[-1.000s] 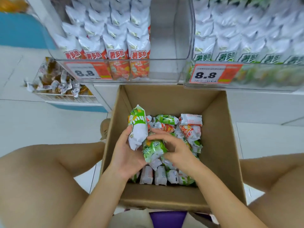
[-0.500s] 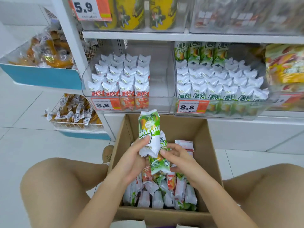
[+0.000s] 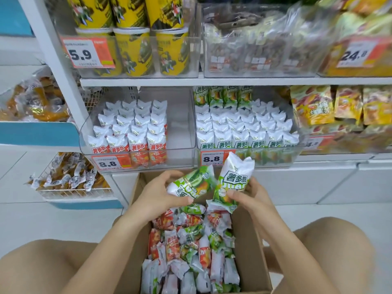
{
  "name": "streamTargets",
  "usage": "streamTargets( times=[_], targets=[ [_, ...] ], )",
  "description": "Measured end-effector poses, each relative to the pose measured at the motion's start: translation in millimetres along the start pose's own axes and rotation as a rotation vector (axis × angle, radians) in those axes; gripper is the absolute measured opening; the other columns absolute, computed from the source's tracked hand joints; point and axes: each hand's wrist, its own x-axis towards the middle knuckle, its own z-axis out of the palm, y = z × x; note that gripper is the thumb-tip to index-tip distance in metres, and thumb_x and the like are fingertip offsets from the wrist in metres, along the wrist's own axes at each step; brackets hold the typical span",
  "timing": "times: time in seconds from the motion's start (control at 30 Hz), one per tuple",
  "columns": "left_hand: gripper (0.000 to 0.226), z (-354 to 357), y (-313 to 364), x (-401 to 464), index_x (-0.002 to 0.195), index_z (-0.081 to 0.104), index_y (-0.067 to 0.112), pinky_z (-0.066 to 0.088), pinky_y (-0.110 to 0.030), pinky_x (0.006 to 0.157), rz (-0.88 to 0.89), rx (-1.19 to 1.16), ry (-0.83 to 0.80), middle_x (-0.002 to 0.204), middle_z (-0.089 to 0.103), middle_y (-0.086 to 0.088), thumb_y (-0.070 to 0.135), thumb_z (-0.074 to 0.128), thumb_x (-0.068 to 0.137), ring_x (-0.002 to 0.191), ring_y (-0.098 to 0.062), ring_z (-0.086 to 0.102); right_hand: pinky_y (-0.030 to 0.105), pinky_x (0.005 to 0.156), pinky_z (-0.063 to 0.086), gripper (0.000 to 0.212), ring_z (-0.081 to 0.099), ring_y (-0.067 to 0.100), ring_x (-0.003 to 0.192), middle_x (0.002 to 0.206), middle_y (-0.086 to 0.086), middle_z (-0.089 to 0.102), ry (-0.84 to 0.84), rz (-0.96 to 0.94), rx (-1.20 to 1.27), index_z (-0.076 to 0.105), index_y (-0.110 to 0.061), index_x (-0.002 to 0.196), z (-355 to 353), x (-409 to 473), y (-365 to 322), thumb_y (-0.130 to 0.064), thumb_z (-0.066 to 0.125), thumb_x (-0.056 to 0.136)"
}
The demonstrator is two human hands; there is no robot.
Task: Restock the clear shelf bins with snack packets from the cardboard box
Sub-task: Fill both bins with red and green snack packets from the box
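while a person crouches over a cardboard box [image 3: 250,247] on the shop floor, each hand grips one green-and-white snack packet above the box's far edge. the left hand [image 3: 158,195] curls round a packet [image 3: 192,183] lying tilted, nearly sideways, with the thumb under its lower edge. the right hand [image 3: 252,197] pinches a second packet [image 3: 232,184] that stands nearly upright, its white top level with the price tag [image 3: 213,159] reading 8.8. the two packets sit just beside each other, possibly touching. below them the box is heaped with more packets [image 3: 191,247], green ones and orange ones mixed. on the lower shelf, the left bin [image 3: 180,136] holds four rows of orange packets against its left wall, with its right side bare; the right bin [image 3: 297,153] is filled across its front edge with green packets. on the upper shelf stand yellow tubs [image 3: 131,52] behind a 5.9 tag. a wire basket [image 3: 70,187] of wrapped snacks sits low at the left.
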Motion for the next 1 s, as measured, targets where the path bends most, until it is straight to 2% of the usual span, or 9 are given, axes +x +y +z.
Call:
streamTargets(
  times=[0.13,0.27,0.37,0.43,0.57,0.7,0.77,0.87,1.0],
  targets=[
    [0.06,-3.4,20.2,-1.3,0.114,0.05,0.042,0.04,-0.016,0.08,0.11,0.246,-0.059,0.116,0.053,0.024,0.036,0.085,0.066,0.105,0.004,0.051,0.022,0.081,0.052,0.06,0.066,0.009,0.098,0.109,-0.001,0.069,-0.139,-0.063,-0.189,0.053,-0.016,0.119,-1.7,0.3,-19.9,-0.012,0.078,0.065],
    [0.063,-8.0,41.9,-3.1,0.121,0.049,0.039,0.041,-0.007,0.074,0.163,0.179,-0.099,0.113,0.052,0.026,0.029,0.084,0.069,0.097,0.01,0.056,0.021,0.067,0.051,0.05,0.067,0.009,0.079,0.093,-0.004,0.072,-0.16,0.027,-0.174,0.054,-0.015,0.114,5.6,-2.4,-11.1,-0.018,0.074,0.068],
    [0.063,-5.6,49.8,-3.3,0.123,0.05,0.04,0.04,-0.011,0.083,0.138,0.07,-0.072,0.117,0.051,0.029,0.027,0.084,0.071,0.096,0.017,0.051,0.022,0.065,0.049,0.054,0.062,0.012,0.071,0.093,0.004,0.07,-0.148,0.064,-0.078,0.054,-0.01,0.118,6.9,-3.8,-1.1,-0.02,0.072,0.068],
    [0.057,1.8,49.4,-2.3,0.119,0.057,0.032,0.042,-0.019,0.092,0.096,-0.078,-0.06,0.114,0.061,0.022,0.023,0.085,0.07,0.1,0.013,0.054,0.021,0.068,0.05,0.056,0.065,0.013,0.075,0.097,0.004,0.071,-0.125,0.055,-0.031,0.054,-0.011,0.121,4.6,-3.5,-1.4,-0.023,0.072,0.069],
    [0.041,16.8,46.2,1.7,0.108,0.063,0.027,0.045,-0.01,0.08,0.079,-0.162,-0.047,0.101,0.071,0.019,0.021,0.083,0.072,0.093,0.011,0.062,0.022,0.074,0.054,0.051,0.069,0.011,0.095,0.103,-0.004,0.073,-0.08,0.02,-0.079,0.058,-0.017,0.113,-3.7,-0.7,-7.5,-0.03,0.077,0.068],
    [0.043,23.6,50.4,15.4,0.103,0.062,0.036,0.048,-0.03,0.094,0.13,-0.111,-0.004,0.103,0.07,0.018,0.025,0.086,0.069,0.099,0.002,0.063,0.017,0.063,0.05,0.044,0.065,0.0,0.072,0.08,-0.012,0.073,-0.048,-0.022,-0.258,0.061,-0.017,0.109,-18.0,6.3,-16.5,-0.016,0.084,0.071],
    [0.044,27.4,57.1,23.4,0.104,0.062,0.036,0.049,-0.029,0.093,0.162,-0.15,0.041,0.101,0.07,0.02,0.028,0.085,0.067,0.097,0.004,0.063,0.016,0.066,0.048,0.047,0.063,0.001,0.075,0.081,-0.011,0.072,0.022,-0.096,-0.356,0.063,-0.023,0.106,-32.7,19.2,-30.1,-0.025,0.088,0.066],
    [0.046,29.8,72.3,38.9,0.104,0.06,0.038,0.049,-0.018,0.082,0.195,-0.266,0.162,0.099,0.071,0.016,0.034,0.082,0.063,0.095,0.004,0.063,0.035,0.088,0.052,0.063,0.064,0.018,0.1,0.104,-0.001,0.071,0.212,-0.233,-0.36,0.064,-0.022,0.11,-64.6,53.7,-60.7,-0.047,0.087,0.057],
    [0.043,25.3,91.6,80.8,0.108,0.057,0.038,0.045,-0.016,0.081,0.273,-0.346,0.341,0.11,0.065,0.012,0.029,0.079,0.073,0.101,0.004,0.06,0.022,0.075,0.048,0.03,0.06,0.014,0.087,0.092,-0.003,0.067,0.374,-0.377,-0.355,0.06,-0.024,0.096,-104.1,122.4,-103.0,-0.021,0.081,0.074]
  ],
)
